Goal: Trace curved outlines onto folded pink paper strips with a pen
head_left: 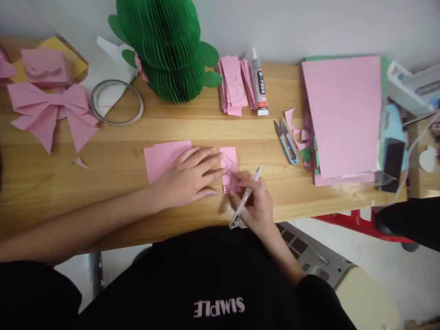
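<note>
My left hand [190,176] lies flat with its fingers spread, partly covering pink paper sheets [160,160]. Its fingertips reach the left edge of a small pink paper strip [229,170] marked with dark curved outlines. A clear-barrelled pen [245,197] rests in my right hand [256,201], its tip pointing up and away from the strip. The thumb and index finger of that hand touch the strip's lower right edge. Past the strip lie a stack of similar outlined pink strips [233,85] and a glue tube [260,87].
Blue-handled thread snips [287,141] lie by pink paper scraps [292,123]. Large pink sheets [345,114] are stacked at the right. A green honeycomb paper decoration [168,55] stands at the back, near a tape roll [117,103] and a pink paper bow [55,110].
</note>
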A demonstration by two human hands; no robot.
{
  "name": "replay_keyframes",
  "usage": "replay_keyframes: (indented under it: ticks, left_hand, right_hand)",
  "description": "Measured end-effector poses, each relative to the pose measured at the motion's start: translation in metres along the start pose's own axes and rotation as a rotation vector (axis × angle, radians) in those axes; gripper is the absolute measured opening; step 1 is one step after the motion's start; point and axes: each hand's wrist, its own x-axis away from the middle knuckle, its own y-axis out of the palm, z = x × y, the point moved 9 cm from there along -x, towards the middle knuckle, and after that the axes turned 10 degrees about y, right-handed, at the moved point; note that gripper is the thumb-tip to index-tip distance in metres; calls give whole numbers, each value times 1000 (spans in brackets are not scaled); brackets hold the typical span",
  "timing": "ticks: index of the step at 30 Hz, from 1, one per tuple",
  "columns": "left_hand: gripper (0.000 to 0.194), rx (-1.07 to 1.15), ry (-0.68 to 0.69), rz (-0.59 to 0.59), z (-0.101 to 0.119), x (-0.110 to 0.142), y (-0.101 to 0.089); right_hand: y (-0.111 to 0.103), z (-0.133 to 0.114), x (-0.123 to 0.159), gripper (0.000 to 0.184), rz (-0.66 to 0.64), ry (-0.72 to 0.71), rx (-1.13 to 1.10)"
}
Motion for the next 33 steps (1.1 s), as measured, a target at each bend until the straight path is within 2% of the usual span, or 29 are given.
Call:
replay_keyframes:
  ticks: [4, 8, 13, 21, 28, 33]
  left_hand:
    - [46, -13, 59, -12, 3, 0, 3]
    - [43, -37, 53, 7, 3, -1, -1]
    - [39, -57, 71, 54, 5, -5, -4]
    - [38, -86, 183, 142, 14, -10, -7]
    - [36, -54, 191, 44, 12, -10, 1]
    - [34, -32, 215, 39, 11, -13, -2]
  right_hand:
    - [3, -11, 0, 22, 11, -87, 117]
    - [8, -20, 4, 14, 4, -172, 251]
    - [12, -24, 6, 15, -26, -202, 349]
    - [15, -27, 5, 22, -15, -226, 385]
    - [16, -26, 8, 22, 8, -212, 378]
    - [10, -25, 3, 23, 16, -161, 277]
